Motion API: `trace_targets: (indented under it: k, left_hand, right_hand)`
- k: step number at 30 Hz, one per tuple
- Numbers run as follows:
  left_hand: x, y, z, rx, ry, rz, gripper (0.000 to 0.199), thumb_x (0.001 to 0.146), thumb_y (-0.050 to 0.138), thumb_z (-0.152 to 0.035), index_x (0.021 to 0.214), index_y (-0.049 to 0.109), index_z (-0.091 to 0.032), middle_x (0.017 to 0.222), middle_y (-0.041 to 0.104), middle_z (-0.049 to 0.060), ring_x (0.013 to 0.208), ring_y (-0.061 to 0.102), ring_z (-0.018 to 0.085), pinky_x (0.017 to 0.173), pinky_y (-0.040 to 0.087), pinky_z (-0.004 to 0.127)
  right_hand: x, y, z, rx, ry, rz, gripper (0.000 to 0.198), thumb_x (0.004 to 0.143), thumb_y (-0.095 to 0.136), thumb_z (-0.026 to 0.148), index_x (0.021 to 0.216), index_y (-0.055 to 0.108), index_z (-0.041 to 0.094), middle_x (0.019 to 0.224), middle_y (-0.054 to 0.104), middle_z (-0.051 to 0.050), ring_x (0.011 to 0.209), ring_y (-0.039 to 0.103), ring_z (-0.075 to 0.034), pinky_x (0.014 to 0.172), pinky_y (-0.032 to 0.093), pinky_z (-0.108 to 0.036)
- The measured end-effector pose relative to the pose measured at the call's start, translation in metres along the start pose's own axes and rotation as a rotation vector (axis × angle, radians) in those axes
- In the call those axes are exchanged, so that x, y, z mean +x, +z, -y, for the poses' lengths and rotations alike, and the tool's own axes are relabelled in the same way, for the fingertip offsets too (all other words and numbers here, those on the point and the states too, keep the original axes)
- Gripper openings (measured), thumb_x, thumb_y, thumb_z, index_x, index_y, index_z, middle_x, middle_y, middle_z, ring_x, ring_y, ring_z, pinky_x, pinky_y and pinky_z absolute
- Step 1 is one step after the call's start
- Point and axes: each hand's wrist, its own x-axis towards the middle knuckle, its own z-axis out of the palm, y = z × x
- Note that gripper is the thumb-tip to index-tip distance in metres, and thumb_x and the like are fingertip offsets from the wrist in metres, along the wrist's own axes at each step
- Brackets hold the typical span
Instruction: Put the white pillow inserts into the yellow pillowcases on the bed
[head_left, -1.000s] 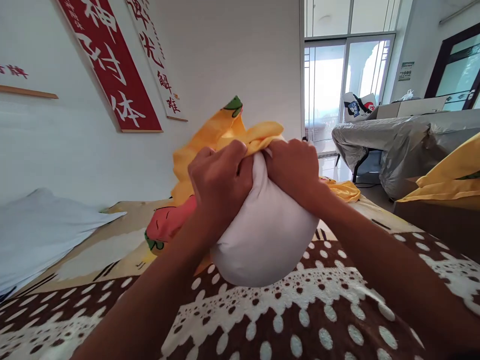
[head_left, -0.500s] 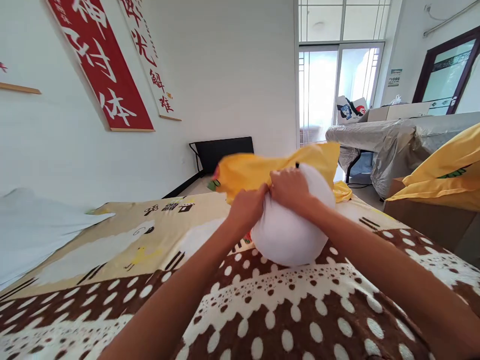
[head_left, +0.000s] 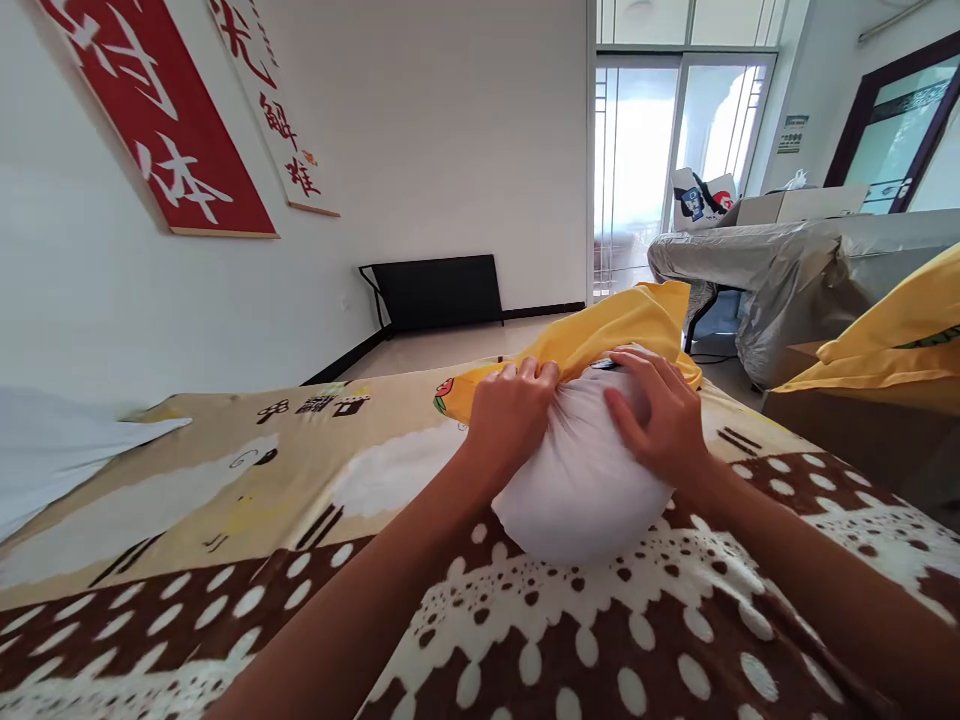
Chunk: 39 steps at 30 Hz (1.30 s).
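A plump white pillow [head_left: 585,500] rests on the bed in front of me, its cloth puckered toward my left hand. My left hand [head_left: 514,405] is closed on the near-left part of its gathered upper end, fingers curled over. On the pillow's upper right side lies my right hand [head_left: 664,410], thumb and fingers apart, touching the white cloth. Just beyond both hands spreads a yellow pillowcase [head_left: 607,325] with a small red and green print at its left end. A small dark detail by my right fingertips is too small to make out.
The bed carries a beige printed sheet [head_left: 202,450] and a brown blanket with white dots [head_left: 600,630]. White cloth [head_left: 67,450] lies at the left. To the right stand a cardboard box [head_left: 840,430] with yellow fabric [head_left: 892,340] over it and a plastic-covered table [head_left: 787,260].
The white pillow has come down and tilted toward me. My right hand has loosened from its fist and moved right onto the pillow's side. The yellow pillowcase has sunk on its left.
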Motion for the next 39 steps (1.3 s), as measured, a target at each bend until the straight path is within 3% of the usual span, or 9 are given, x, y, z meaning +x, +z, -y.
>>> trace_targets:
  k: [4, 8, 12, 18, 24, 27, 30, 33, 39]
  left_hand:
    - [0.012, 0.002, -0.004, -0.017, -0.032, -0.076, 0.024, 0.089, 0.037, -0.016, 0.099, 0.058, -0.015, 0.093, 0.062, 0.012, 0.079, 0.061, 0.027, 0.057, 0.041, 0.034]
    - [0.015, 0.007, -0.008, -0.056, 0.012, -0.146, 0.023, 0.091, 0.037, -0.020, 0.100, 0.058, -0.017, 0.090, 0.064, 0.009, 0.079, 0.061, 0.025, 0.060, 0.039, 0.032]
    - [0.017, 0.016, -0.005, -0.310, -0.128, -0.162, 0.017, 0.087, 0.045, -0.021, 0.090, 0.061, -0.017, 0.085, 0.068, 0.006, 0.074, 0.061, 0.020, 0.061, 0.037, 0.029]
    - [0.018, 0.033, 0.009, -0.973, -0.420, -0.402, 0.024, 0.071, 0.050, -0.012, 0.086, 0.068, -0.018, 0.068, 0.067, -0.002, 0.061, 0.055, 0.012, 0.062, 0.042, 0.023]
    - [0.007, 0.045, 0.008, -0.965, -0.517, -0.566, 0.020, 0.073, 0.059, -0.016, 0.089, 0.071, -0.016, 0.083, 0.073, 0.000, 0.072, 0.064, 0.013, 0.070, 0.049, 0.022]
    - [-0.005, 0.051, 0.000, -0.781, -0.386, -0.673, 0.020, 0.076, 0.059, -0.011, 0.092, 0.070, -0.016, 0.083, 0.073, 0.001, 0.071, 0.065, 0.013, 0.067, 0.050, 0.021]
    - [-0.021, 0.052, -0.011, -0.536, -0.116, -0.766, 0.021, 0.080, 0.055, -0.004, 0.095, 0.066, -0.014, 0.070, 0.067, 0.001, 0.062, 0.060, 0.010, 0.062, 0.048, 0.020]
    - [-0.035, 0.048, -0.023, -0.350, 0.096, -0.693, 0.021, 0.083, 0.051, -0.003, 0.099, 0.062, -0.010, 0.060, 0.057, -0.001, 0.055, 0.053, 0.011, 0.059, 0.045, 0.025]
    - [-0.035, 0.044, -0.031, -0.268, 0.128, -0.578, 0.021, 0.085, 0.050, -0.005, 0.103, 0.058, -0.010, 0.061, 0.054, 0.000, 0.055, 0.049, 0.014, 0.056, 0.041, 0.028]
  right_hand:
    - [-0.035, -0.001, 0.016, 0.003, -0.031, -0.081, 0.049, 0.083, 0.055, 0.026, 0.131, 0.045, 0.019, 0.136, 0.042, -0.016, 0.125, 0.043, -0.032, 0.103, 0.038, -0.052]
    - [-0.044, 0.003, 0.027, -0.040, -0.026, -0.139, 0.047, 0.079, 0.060, 0.023, 0.125, 0.053, 0.020, 0.119, 0.047, -0.014, 0.114, 0.049, -0.031, 0.098, 0.043, -0.051]
    - [-0.033, 0.008, 0.034, -0.109, -0.116, -0.014, 0.046, 0.082, 0.053, 0.022, 0.128, 0.052, 0.016, 0.116, 0.058, -0.014, 0.116, 0.050, -0.031, 0.101, 0.040, -0.050]
    - [-0.009, 0.027, 0.041, -0.073, -0.148, 0.213, 0.050, 0.083, 0.044, 0.023, 0.129, 0.051, 0.004, 0.136, 0.051, -0.015, 0.130, 0.040, -0.032, 0.109, 0.033, -0.048]
    - [0.001, 0.052, 0.032, 0.149, -0.061, 0.223, 0.041, 0.081, 0.044, 0.018, 0.119, 0.058, 0.010, 0.125, 0.059, -0.013, 0.123, 0.047, -0.025, 0.111, 0.033, -0.042]
    - [-0.005, 0.063, 0.028, 0.259, 0.004, 0.211, 0.038, 0.079, 0.044, 0.017, 0.114, 0.059, 0.012, 0.114, 0.063, -0.012, 0.112, 0.054, -0.024, 0.103, 0.041, -0.041]
    - [-0.015, 0.076, 0.024, 0.342, 0.031, 0.166, 0.027, 0.077, 0.043, 0.019, 0.096, 0.062, 0.016, 0.095, 0.066, -0.010, 0.092, 0.060, -0.023, 0.085, 0.049, -0.037]
    - [-0.024, 0.090, 0.016, 0.336, -0.005, 0.039, 0.016, 0.078, 0.043, 0.024, 0.066, 0.054, 0.022, 0.062, 0.060, -0.003, 0.061, 0.056, -0.019, 0.063, 0.046, -0.032]
    - [-0.027, 0.094, 0.002, 0.221, -0.042, -0.078, 0.026, 0.079, 0.043, 0.026, 0.054, 0.040, 0.022, 0.048, 0.050, 0.000, 0.048, 0.047, -0.016, 0.052, 0.036, -0.030]
